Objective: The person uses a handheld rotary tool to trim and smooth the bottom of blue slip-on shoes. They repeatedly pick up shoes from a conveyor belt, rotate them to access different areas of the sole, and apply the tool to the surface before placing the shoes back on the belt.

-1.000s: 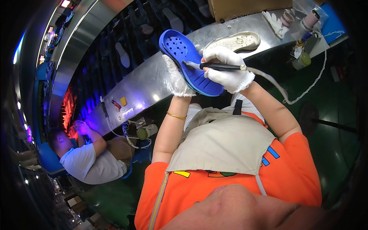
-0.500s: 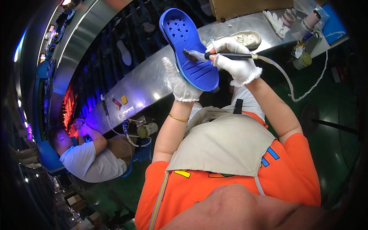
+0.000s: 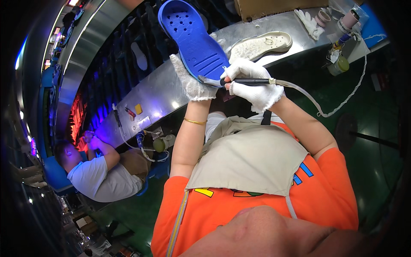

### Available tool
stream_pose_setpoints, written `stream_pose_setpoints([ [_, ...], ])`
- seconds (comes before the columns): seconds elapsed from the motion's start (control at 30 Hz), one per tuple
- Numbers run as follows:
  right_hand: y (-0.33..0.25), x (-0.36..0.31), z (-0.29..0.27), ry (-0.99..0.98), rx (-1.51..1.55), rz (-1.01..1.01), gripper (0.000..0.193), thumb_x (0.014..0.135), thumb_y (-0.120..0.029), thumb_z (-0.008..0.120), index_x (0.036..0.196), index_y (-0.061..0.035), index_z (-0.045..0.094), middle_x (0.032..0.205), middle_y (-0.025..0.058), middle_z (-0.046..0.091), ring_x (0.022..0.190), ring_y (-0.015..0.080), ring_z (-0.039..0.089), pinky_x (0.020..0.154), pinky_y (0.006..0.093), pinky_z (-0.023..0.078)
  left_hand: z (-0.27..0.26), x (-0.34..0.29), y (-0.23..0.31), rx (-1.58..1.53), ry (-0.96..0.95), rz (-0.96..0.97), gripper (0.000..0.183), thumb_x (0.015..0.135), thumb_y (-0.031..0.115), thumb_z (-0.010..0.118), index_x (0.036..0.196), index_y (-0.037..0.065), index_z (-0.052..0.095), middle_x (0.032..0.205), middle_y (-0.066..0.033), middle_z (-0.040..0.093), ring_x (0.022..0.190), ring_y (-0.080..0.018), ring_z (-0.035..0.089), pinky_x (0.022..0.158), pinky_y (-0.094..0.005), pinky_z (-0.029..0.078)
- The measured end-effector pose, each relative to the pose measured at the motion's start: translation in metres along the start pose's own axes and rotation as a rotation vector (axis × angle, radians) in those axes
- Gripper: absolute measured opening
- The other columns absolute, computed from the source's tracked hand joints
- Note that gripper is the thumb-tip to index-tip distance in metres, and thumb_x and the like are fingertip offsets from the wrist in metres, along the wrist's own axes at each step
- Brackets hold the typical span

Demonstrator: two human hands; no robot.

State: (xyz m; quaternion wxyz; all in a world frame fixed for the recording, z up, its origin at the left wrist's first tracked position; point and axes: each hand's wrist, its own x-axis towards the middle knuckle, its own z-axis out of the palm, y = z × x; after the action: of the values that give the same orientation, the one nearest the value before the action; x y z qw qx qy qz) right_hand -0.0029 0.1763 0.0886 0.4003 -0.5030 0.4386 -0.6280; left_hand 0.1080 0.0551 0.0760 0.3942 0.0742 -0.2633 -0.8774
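Note:
A blue shoe sole with small holes at its far end and grooves at its near end is held up over the bench. My gloved left hand grips it from beneath and along its left side, thumb outward. In my gloved right hand is a brush with a black handle, joined to a pale hose. Its bristles touch the near edge of the blue sole. A cream-white sole lies on the bench just beyond my right hand.
The metal bench runs from lower left to upper right. A white glove, a tape roll and a cardboard box are at its far right. A dark conveyor carrying soles lies beyond. A co-worker sits at left.
The blue sole has moved up and left with my left hand. My right hand has brought the brush down from the sole's middle to its near edge.

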Motion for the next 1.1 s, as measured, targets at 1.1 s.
stream_pose_setpoints([
  [1.1, -0.01, 0.025, -0.029, -0.213, -0.38, -0.281, 0.012, 0.07, -0.001, 0.065, 0.08, -0.0039, 0.059, 0.087, 0.006, 0.061, 0.081, 0.0176, 0.061, 0.074, 0.0287, 0.05, 0.004, 0.033, 0.036, 0.072, -0.023, -0.355, 0.056, 0.094, 0.048, 0.043, 0.123, 0.001, 0.053, 0.116, -0.018, 0.061, 0.102, -0.0302, 0.062, 0.09, -0.0422, 0.051],
])
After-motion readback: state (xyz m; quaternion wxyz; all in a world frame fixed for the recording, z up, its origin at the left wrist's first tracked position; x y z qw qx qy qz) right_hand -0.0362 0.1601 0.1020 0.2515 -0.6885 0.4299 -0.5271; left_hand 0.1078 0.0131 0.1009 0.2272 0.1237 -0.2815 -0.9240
